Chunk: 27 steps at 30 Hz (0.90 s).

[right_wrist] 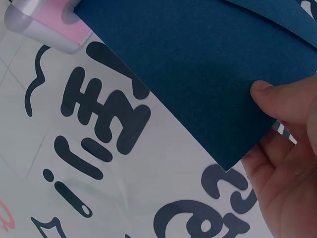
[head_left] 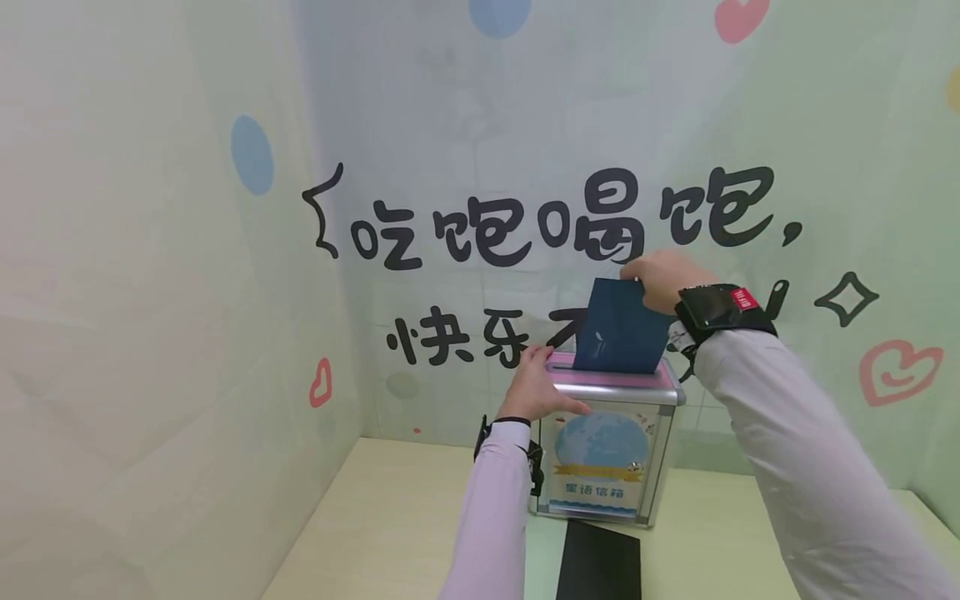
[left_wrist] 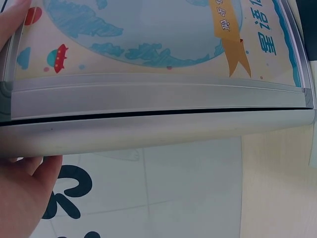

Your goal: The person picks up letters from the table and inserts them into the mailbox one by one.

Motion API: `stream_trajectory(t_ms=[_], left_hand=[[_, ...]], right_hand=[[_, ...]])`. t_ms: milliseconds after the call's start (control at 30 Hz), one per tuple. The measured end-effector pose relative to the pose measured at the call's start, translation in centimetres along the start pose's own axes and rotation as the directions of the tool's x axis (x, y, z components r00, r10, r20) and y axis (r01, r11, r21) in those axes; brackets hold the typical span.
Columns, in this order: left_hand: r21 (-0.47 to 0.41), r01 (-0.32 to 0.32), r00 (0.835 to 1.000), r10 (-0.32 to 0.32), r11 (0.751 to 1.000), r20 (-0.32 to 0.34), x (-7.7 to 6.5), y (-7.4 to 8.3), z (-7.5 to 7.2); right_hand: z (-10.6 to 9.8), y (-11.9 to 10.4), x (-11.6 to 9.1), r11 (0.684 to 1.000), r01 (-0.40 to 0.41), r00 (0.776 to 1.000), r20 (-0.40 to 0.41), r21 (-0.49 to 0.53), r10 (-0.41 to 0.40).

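Observation:
A clear-fronted letter box (head_left: 600, 398) with silver metal edges and a pink top stands against the back wall. My right hand (head_left: 669, 282) pinches the upper right corner of a dark blue envelope (head_left: 624, 325), thumb on one face and fingers behind. The envelope stands upright, slightly tilted, with its lower edge at the slot in the pink top; how far it reaches inside is hidden. Around the box's upper left corner, my left hand (head_left: 536, 387) grips with its thumb on the front and its fingers at the side. The left wrist view shows the box's metal edge (left_wrist: 158, 94) close up.
On the table (head_left: 405, 500), a flat black rectangular piece (head_left: 600, 562) lies in front of the box over a pale green strip (head_left: 545, 550). Printed walls (head_left: 180, 333) enclose the table at the left and back.

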State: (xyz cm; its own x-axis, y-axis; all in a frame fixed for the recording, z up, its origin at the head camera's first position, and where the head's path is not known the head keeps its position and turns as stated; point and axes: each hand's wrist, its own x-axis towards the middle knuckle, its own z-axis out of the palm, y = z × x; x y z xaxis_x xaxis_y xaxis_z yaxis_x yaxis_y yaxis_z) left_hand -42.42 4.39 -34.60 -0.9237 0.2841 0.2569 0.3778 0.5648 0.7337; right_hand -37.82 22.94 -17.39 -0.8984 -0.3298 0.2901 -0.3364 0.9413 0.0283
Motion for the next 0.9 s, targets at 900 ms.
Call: stream_trajectory(t_ms=[900], left_hand=[[-0.023, -0.001, 1.0, 0.0, 1.0, -0.013, 0.0, 0.0, 0.0]], right_hand=[[7.7, -0.9, 0.7, 0.995, -0.082, 0.987, 0.143, 0.054, 0.073]])
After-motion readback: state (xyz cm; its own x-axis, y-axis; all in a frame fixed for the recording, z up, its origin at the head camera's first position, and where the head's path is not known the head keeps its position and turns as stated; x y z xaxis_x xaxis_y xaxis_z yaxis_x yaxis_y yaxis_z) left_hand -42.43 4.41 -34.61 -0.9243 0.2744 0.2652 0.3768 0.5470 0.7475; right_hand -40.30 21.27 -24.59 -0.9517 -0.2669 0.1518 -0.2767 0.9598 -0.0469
